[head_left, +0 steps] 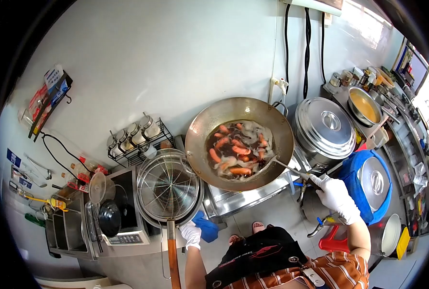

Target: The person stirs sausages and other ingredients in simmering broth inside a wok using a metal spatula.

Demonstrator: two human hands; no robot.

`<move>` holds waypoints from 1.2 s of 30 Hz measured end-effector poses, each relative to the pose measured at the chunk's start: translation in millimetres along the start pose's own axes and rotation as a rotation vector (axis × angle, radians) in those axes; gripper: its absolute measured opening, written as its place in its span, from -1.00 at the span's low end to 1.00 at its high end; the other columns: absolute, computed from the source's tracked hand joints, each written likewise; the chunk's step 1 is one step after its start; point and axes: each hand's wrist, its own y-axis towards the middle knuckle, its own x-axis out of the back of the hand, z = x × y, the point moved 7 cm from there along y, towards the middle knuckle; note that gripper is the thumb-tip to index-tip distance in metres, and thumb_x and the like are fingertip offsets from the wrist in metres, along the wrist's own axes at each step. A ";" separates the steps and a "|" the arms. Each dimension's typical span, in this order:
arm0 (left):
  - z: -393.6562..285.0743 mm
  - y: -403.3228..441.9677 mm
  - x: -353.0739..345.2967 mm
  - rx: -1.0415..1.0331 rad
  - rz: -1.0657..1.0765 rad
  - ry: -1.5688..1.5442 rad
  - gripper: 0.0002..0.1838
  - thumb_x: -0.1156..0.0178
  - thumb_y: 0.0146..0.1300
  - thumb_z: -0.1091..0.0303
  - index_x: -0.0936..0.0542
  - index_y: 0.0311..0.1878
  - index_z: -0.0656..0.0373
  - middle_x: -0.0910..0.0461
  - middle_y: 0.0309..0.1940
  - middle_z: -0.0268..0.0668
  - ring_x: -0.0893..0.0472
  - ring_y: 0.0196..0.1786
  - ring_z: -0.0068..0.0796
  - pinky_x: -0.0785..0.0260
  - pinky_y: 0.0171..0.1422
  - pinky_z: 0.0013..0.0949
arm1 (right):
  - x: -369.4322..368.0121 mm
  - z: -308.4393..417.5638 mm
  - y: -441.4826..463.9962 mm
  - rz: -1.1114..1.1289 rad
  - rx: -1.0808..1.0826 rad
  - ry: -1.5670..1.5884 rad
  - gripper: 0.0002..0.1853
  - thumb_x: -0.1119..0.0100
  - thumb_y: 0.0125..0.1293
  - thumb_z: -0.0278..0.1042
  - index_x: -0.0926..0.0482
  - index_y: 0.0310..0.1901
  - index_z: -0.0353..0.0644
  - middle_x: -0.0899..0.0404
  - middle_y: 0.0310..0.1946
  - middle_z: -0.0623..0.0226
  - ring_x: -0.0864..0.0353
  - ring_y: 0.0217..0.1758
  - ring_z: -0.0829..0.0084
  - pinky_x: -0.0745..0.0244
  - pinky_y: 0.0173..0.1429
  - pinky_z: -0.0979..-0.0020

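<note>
A wide steel wok (200,115) sits on the stove, with dark liquid, pale foam and several reddish sausages (240,171) in it. My right hand (337,196), in a white glove, grips the dark handle of a long metal ladle (291,168). The ladle's head dips into the liquid at the wok's right side and is partly hidden. My left hand (191,235), also gloved in white, is low beside the counter, closed on a crumpled blue cloth (206,227). Just left of it stretches the wooden handle of a large wire strainer (173,253).
The strainer rests over a metal pot (202,200) left of the wok. A lidded steel pot (325,127) stands to the right, near a blue-wrapped lidded bucket (351,168) and a red stool (334,241). A spice jar rack (139,139) is against the wall; a tap (316,230) juts out near my right arm.
</note>
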 end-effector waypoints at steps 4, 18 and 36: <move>-3.9 -2.1 5.2 -0.041 -0.102 0.014 -0.74 -0.21 -0.22 0.46 -0.63 -0.33 0.21 -0.65 -0.36 0.04 -0.61 -0.15 0.11 -0.41 0.10 -0.03 | -7.0 2.9 2.1 0.026 -0.002 -0.012 -0.44 -0.18 0.08 -0.41 -0.53 0.21 -0.04 -0.56 -0.39 0.10 -0.62 -0.39 0.11 -0.52 -0.32 0.16; 6.7 1.6 -7.6 -0.024 -0.092 0.068 -0.80 -0.24 -0.22 0.42 -0.65 -0.41 0.16 -0.66 -0.37 0.00 -0.63 -0.19 0.05 -0.44 0.01 -0.05 | -105.5 59.5 76.4 -0.008 0.090 0.122 -0.45 -0.03 0.15 -0.50 -0.39 0.25 -0.31 -0.58 -0.40 0.04 -0.66 -0.37 0.10 -0.55 -0.32 0.16; -0.5 -1.4 3.9 -0.046 -0.125 0.004 -0.84 -0.28 -0.26 0.44 -0.63 -0.48 0.14 -0.66 -0.42 -0.02 -0.63 -0.23 0.05 -0.44 -0.03 -0.04 | -125.1 45.5 149.5 -0.218 0.043 -0.145 -0.44 0.01 0.17 -0.51 -0.43 0.28 -0.10 -0.48 -0.45 0.20 -0.59 -0.51 0.29 -0.48 -0.47 0.26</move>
